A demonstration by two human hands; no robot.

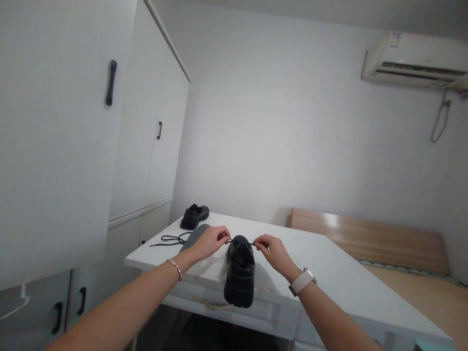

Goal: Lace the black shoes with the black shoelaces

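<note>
A black shoe (239, 278) stands at the front edge of the white table, its heel toward me. My left hand (215, 240) is beside the shoe's left side, its fingers pinched on one end of a black shoelace. On the other side, my right hand (272, 249) pinches the opposite end of the same lace. The black shoelace (252, 243) stretches between both hands across the front of the shoe. Most of the shoe's toe is hidden behind its heel and collar.
Another black shoe (193, 216) sits at the table's far left corner. Near it lie a loose black lace (171, 239) and a grey insole (196, 234), partly behind my left arm. White cabinets (146, 146) rise on the left; a wooden headboard (369, 239) stands beyond the white table (314, 273).
</note>
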